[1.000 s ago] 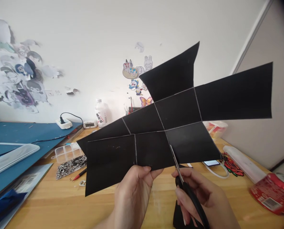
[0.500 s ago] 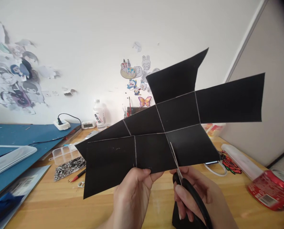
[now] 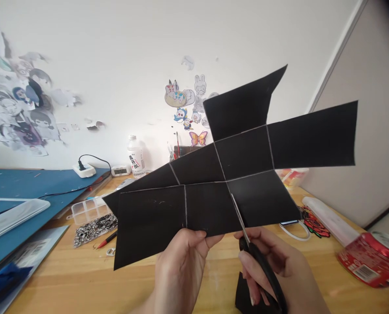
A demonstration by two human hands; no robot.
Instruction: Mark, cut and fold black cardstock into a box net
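Observation:
A black sheet of card (image 3: 246, 152), cut into an uneven shape with several flaps and marked with pale lines, is held up in front of me. My left hand (image 3: 184, 261) pinches its lower edge, thumb in front and fingers behind. My right hand (image 3: 275, 266) grips black-handled scissors (image 3: 268, 272). The scissor blades lie along a pale line between two lower panels, pointing up toward a crossing of lines. Below the right hand a black piece (image 3: 243, 290) lies on the table, partly hidden by the hand and scissors.
On the wooden table (image 3: 83, 283) stand a red can (image 3: 370, 261) at right and a bottle (image 3: 136, 157) at back. A clear divided box (image 3: 89, 211), a bag of metal rings (image 3: 94, 230) and a red-tipped pen (image 3: 107, 240) lie left. A blue board (image 3: 34, 183) covers the far left.
The scissors have shifted slightly, and their blades look closer together. The card has tilted a little, its right flap moving slightly left. My left hand keeps its pinch.

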